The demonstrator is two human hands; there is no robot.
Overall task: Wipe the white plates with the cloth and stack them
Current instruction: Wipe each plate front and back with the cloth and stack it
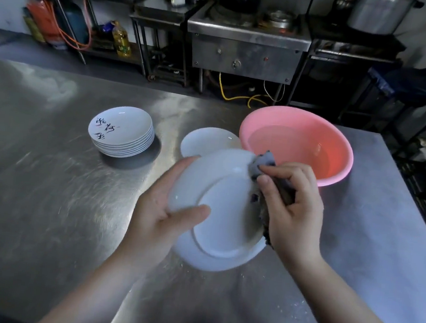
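Steel counter (48, 184), centre frame: your left hand (159, 216) steadies the tilted plate (217, 214), thumb over its rim, so your right hand (293, 208), grip pinching the cloth (263, 163), can wipe.

we stand at brushed steel table (47, 197), dull glare streaks across top. beyond it we see grey floor (48, 54), steel stove unit (245, 52) with knobs, big metal pot (379, 13) on dark counter at right. we note orange hose (63, 32), yellow oil bottle (122, 39) under left bench. light dim, bluish.
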